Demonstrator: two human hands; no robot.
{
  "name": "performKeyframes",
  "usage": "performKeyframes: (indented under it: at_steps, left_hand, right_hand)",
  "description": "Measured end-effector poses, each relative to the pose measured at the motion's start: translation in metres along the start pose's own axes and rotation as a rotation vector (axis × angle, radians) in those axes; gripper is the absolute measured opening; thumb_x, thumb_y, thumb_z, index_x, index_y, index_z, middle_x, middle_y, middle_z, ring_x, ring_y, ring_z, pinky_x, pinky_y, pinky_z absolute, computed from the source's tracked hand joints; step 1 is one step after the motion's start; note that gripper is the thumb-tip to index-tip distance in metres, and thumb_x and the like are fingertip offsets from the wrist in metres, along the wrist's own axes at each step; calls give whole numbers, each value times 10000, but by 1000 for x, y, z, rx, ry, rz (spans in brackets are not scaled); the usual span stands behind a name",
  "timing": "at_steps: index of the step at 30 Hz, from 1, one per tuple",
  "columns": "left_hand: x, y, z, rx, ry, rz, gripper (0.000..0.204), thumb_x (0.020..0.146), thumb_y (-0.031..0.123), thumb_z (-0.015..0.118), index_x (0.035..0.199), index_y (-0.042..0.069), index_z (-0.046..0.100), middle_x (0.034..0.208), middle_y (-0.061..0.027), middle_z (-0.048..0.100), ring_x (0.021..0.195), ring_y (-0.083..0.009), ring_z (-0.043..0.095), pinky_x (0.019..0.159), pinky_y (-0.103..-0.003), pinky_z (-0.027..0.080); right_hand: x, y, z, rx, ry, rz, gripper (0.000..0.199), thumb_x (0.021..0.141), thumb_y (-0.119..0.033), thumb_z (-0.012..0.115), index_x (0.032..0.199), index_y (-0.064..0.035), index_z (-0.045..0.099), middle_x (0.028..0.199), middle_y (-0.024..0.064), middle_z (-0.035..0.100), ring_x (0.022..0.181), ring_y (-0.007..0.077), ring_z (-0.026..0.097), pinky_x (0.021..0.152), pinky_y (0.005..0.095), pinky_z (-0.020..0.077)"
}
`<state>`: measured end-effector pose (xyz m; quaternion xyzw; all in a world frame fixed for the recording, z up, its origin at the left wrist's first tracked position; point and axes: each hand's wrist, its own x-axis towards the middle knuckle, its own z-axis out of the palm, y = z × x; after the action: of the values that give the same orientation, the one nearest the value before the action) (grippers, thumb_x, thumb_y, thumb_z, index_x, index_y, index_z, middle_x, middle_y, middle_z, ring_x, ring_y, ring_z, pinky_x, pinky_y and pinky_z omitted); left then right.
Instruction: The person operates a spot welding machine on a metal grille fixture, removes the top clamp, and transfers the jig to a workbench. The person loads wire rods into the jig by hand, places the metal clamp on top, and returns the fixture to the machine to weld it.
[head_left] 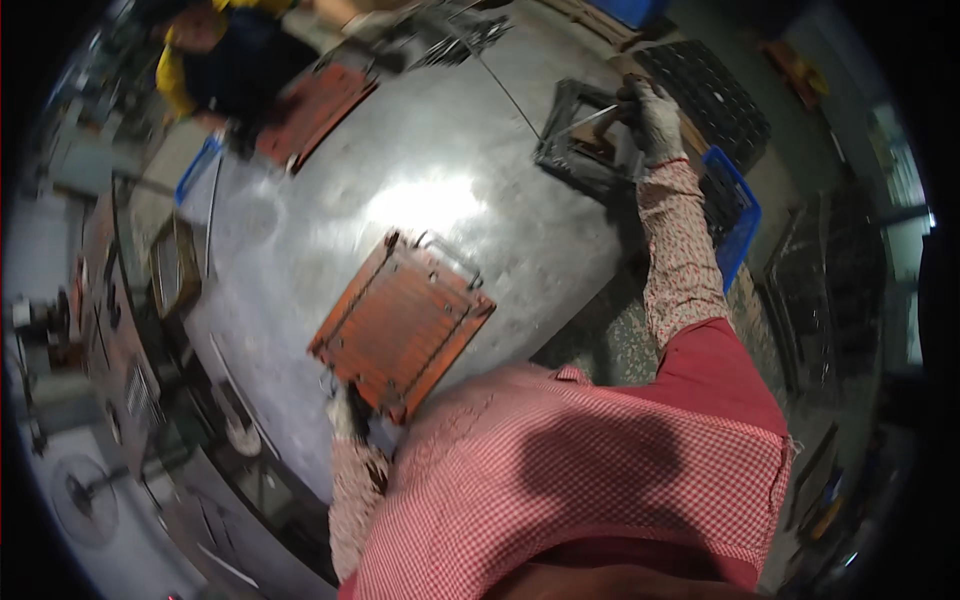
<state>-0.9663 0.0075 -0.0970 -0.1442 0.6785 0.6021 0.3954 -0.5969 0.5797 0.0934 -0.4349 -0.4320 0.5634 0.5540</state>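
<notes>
Nearest in, at about seven o'clock of the picture, the left hand [345,412], gloved, is clamped on the near corner of the rust-orange square frame [402,325], which lies flat on the steel table [440,150] just past the person's checked red shirt [570,480]. That frame looks assembled: ribs, corner bolts and a thin wire handle along its far edge are all in place.

Swinging out to one o'clock, the right hand [655,118], also gloved, at the end of a flowered sleeve, is closed around something at the dark grey metal frame [590,140] on the table's far right edge. A thin rod [592,120] runs from the fist across the frame's opening; whether the fingers grip the rod or the frame's rim, I cannot tell. By the look of it, the work stands midway: one frame steadied near, another only now being taken up.

Just beyond the right hand, a blue plastic crate [738,215] holds black grid-like pieces, and a black lattice tray [715,100] sits behind it. No label shows on either.

Further off, at eleven o'clock, a second orange frame [318,108] lies before a co-worker in yellow and dark clothing [215,60]. A small blue tray [198,168] hangs off the left rim. Any signs are too blurred to make out.
</notes>
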Motion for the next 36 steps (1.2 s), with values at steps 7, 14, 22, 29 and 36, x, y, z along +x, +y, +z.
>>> performKeyframes:
  at_steps: [7,14,22,29,36]
  left_hand:
    - [-17,27,21,83,9,67,239,842,302,667,753,110,557,564,23,464,403,-110,409,374,-293,299]
    - [-40,41,33,245,126,69,349,822,384,699,841,52,593,589,-5,520,419,-100,444,378,-270,340]
    - [-62,53,38,551,164,77,442,743,315,745,958,-43,601,768,-137,640,645,-229,612,584,-371,511]
    - [-67,54,44,666,259,173,493,724,306,753,996,-75,601,827,-191,658,729,-284,643,669,-385,527]
    - [-58,42,38,614,250,185,479,727,364,772,926,-36,599,713,-127,620,614,-222,593,565,-383,483]
  right_hand:
    - [-141,28,146,-698,-797,204,264,937,-293,557,1018,-64,660,629,-57,497,483,43,387,432,217,291]
    - [-209,117,250,-960,-1245,194,358,916,-321,553,1078,-24,671,801,57,672,640,126,571,596,287,473]
    - [-239,115,285,-1369,-1289,-498,339,938,-318,482,1076,-70,669,977,151,685,942,320,647,863,441,501]
    - [-259,95,300,-1433,-1263,-608,328,931,-327,487,1070,-85,659,923,162,687,909,344,655,835,475,503]
    - [-227,92,269,-1403,-1048,-449,697,857,-459,548,1392,-47,377,910,199,699,850,311,690,808,436,515]
